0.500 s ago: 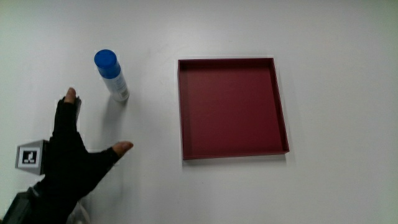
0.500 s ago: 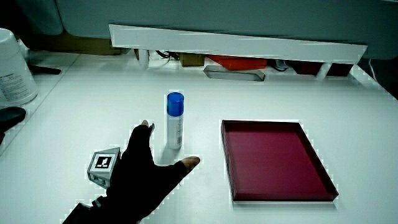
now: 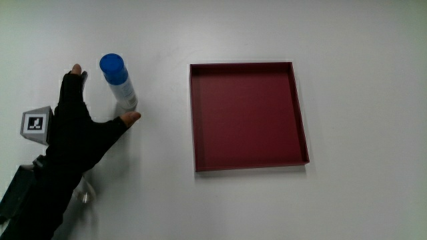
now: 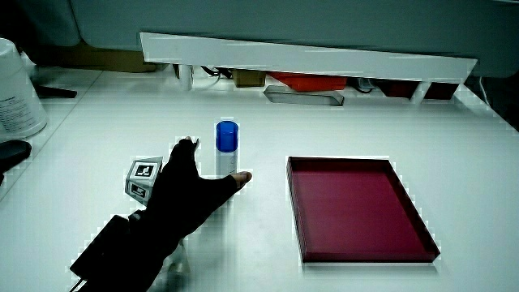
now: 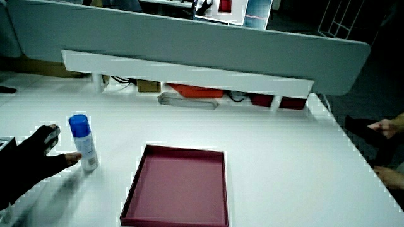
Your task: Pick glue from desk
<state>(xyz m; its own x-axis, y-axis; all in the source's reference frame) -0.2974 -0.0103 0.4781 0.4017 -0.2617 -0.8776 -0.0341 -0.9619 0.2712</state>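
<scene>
The glue stick, with its blue cap, stands upright on the white desk, beside the shallow red tray and apart from it. The gloved hand is just beside the glue, nearer to the person. Its fingers are spread wide around the tube; the thumb tip is at its base. It holds nothing yet.

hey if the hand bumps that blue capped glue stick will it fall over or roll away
Probably yes. The glue stick stands upright, tall and narrow on a small base, so a sideways nudge from the hand could tip it. Being round, it would likely roll on the smooth table. It looks stiff and light.
</scene>
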